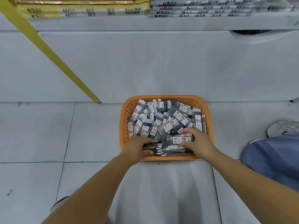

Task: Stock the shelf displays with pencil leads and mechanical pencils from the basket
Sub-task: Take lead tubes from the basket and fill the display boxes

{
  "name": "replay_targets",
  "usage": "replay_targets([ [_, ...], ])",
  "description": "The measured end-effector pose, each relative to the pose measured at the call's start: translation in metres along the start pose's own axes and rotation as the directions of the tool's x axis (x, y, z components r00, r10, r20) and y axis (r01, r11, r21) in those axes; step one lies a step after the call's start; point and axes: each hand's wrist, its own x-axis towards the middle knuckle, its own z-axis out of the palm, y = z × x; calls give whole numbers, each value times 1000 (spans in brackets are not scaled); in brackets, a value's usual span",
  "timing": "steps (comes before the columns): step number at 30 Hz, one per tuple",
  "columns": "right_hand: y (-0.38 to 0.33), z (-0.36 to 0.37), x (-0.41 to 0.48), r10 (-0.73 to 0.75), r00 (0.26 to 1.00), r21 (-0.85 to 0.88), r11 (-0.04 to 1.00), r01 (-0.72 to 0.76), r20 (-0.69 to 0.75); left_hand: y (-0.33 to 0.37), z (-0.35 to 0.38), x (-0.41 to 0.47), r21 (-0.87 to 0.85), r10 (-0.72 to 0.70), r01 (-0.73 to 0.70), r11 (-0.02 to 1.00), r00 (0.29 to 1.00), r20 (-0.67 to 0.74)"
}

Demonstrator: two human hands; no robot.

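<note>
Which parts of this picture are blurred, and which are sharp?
Head view: the shelf packs at the top are smeared, print barely readable; the orange basket, lead cases, left hand and right hand are fairly sharp; light is even, shadows faint.

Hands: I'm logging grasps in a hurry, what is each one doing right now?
Left hand: grips a stack of lead cases in the basket.
Right hand: grips a labelled lead case.

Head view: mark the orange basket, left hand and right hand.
orange basket (165, 97), head view, far rim.
left hand (137, 147), head view, back of the hand; grips lead cases (157, 148).
right hand (199, 141), head view, back of the hand; grips labelled lead case (176, 140).
</note>
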Motion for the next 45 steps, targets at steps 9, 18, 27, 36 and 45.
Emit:
replay_targets([
  [9,-17,-21,-3,35,999,114,993,-33,-10,3,-16,2,-247,-127,116,962,991,-30],
  [18,-125,-101,-36,-178,984,60,982,178,5,75,-112,-32,-405,-109,30,914,979,-173],
  [27,-266,-166,-118,-518,855,7,855,518,-3,179,-232,-110,-795,132,-148,589,988,-86],
  [36,-319,-188,-160,-586,768,268,721,639,-257,224,-289,-179,-717,220,-356,599,934,-280],
  [45,-374,-185,-142,-580,742,584,489,648,-337,224,-329,-168,-657,244,-541,526,835,-492],
])
